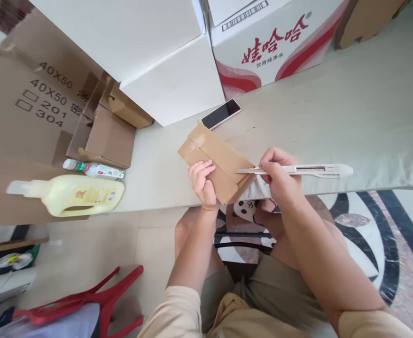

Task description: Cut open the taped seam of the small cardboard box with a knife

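A small brown cardboard box (223,157) rests tilted at the front edge of the pale covered table. My left hand (204,183) grips its near left side, fingers curled over the top face. In my right hand (280,176) is a white utility knife (319,170), held like a pen with its body pointing right. Its blade points left and lies over the right end of the box, close to a fold line; whether it cuts into the card I cannot tell. Just behind the box lies a phone (222,114) with a dark screen.
White boxes (178,80) and a red-and-white water carton (273,51) stand at the back. To the left are brown cartons (111,136), a small bottle (93,169) and a yellow jug (82,195). A red stool (100,295) is on the floor at lower left.
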`<state>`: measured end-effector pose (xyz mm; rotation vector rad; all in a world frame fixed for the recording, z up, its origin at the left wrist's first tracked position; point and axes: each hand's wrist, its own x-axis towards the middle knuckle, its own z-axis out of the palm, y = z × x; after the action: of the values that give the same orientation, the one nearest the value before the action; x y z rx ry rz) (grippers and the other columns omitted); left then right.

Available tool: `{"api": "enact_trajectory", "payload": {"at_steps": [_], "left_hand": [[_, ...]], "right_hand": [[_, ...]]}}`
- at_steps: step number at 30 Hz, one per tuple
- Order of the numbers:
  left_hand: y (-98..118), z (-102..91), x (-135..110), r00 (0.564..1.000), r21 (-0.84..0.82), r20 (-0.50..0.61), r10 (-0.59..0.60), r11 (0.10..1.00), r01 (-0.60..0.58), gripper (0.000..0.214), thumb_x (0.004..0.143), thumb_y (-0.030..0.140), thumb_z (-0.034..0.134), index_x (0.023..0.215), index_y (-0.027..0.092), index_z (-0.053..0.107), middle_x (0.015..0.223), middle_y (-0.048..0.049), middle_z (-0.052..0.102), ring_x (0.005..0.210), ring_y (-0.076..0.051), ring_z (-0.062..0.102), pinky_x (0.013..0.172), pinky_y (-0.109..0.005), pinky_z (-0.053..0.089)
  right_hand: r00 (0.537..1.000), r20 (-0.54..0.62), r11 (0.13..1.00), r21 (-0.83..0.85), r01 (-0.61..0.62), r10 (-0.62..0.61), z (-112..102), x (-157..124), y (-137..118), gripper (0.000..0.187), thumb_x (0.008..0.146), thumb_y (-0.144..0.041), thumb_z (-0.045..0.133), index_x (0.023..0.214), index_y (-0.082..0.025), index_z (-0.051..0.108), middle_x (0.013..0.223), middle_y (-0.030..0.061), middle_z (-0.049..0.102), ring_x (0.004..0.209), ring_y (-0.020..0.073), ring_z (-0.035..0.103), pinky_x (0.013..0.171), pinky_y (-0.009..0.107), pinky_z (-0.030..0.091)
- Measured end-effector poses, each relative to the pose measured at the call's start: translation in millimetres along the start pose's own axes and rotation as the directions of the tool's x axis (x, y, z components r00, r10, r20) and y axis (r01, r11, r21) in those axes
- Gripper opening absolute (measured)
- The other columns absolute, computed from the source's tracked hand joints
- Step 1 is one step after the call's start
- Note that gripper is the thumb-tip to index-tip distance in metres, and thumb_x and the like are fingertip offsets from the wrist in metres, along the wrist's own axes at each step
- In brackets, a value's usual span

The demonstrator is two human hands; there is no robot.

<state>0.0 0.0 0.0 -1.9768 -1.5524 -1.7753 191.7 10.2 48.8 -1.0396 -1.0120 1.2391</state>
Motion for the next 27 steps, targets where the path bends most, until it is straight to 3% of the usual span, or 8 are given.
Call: {"api": "enact_trajectory", "payload": {"at_steps": [13,27], "left_hand": [[-0.8,-0.5,-1.5,1.0,0.075,-0.007,-0.029,0.997,0.029,0.043,0.098,0.044,0.033,0.092,0.023,0.071,0.102,-0.0079,0.076,0.106,-0.026,0.064,0.11,-0.05,0.04],[-1.0,0.8,-1.9,1.0,0.017,-0.016,-0.014,1.0,0.014,0.037,0.098,0.038,0.036,0.095,0.023,0.071,0.106,-0.0064,0.076,0.109,-0.025,0.063,0.113,-0.048,0.035]], "right_hand": [[1.0,0.002,1.0,-0.008,0.017,-0.017,0.1,0.0,0.0,0.017,0.073,-0.019,0.054,0.057,-0.023,0.05,0.046,-0.0055,0.04,0.047,0.0101,0.034,0.05,0.027,0.026],[1.0,0.023,1.0,0.008,0.014,-0.014,2.1,0.8,0.1,0.017,0.074,-0.021,0.054,0.057,-0.022,0.049,0.05,-0.0051,0.041,0.05,0.0098,0.035,0.051,0.027,0.026]]}}
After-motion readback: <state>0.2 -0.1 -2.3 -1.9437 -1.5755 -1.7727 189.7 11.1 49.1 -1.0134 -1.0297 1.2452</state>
